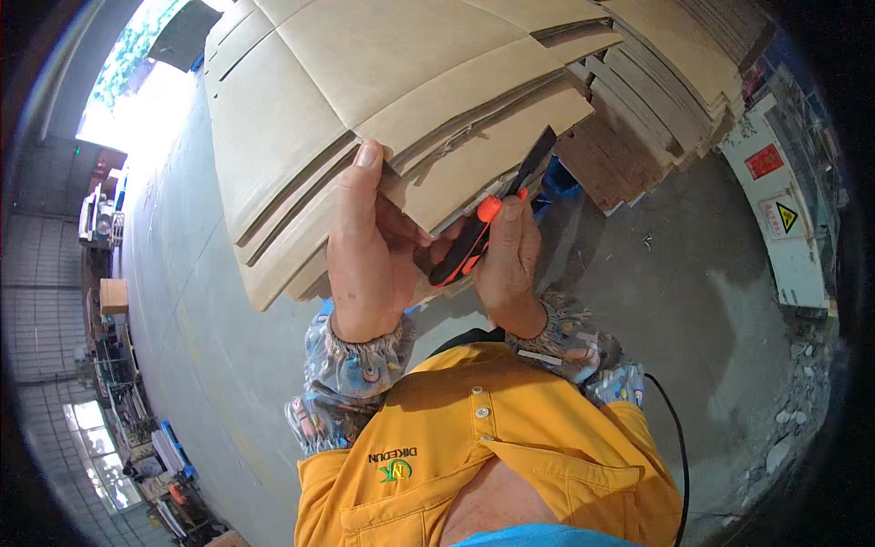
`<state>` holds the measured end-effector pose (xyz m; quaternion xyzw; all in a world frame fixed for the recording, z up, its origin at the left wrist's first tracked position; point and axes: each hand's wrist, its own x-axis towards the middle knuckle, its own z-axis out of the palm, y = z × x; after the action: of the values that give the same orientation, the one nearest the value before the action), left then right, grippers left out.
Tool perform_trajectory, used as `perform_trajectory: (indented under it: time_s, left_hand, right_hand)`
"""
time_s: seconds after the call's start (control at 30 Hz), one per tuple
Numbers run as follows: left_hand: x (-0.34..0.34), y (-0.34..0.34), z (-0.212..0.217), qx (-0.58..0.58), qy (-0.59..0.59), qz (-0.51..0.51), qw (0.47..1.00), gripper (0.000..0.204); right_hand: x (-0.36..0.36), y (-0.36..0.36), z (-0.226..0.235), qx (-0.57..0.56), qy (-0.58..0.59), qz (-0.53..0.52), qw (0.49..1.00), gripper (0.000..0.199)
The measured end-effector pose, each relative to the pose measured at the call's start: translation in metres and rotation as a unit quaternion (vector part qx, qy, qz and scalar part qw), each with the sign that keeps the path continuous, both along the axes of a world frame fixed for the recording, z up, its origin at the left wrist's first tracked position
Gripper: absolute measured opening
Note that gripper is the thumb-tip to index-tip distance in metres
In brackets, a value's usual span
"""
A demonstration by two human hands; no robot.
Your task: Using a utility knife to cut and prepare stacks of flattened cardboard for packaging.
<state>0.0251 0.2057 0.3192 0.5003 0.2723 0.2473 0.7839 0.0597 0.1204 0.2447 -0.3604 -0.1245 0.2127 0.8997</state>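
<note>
The left hand [365, 255] grips the near edge of the flattened cardboard sheets [383, 100] with closed fingers, while just beside it the right hand [506, 260] clasps an orange-and-black utility knife [483, 232], blade against that edge.

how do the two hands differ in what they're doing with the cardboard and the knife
The left hand grips the cardboard sheets, thumb stretched up along an edge; the right hand is closed around an orange and black knife. The left hand's back faces the camera; the right is turned sideways. Both wear patterned sleeve covers.
</note>
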Motion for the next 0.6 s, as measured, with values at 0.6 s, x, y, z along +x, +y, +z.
perform_trajectory:
  time_s: [0.6]
  left_hand:
    - [0.005, -0.002, 0.001, 0.028, 0.028, -0.092, 0.995, 0.051]
  right_hand:
    - [-0.011, 0.007, 0.001, -0.020, -0.002, 0.010, 1.000, 0.037]
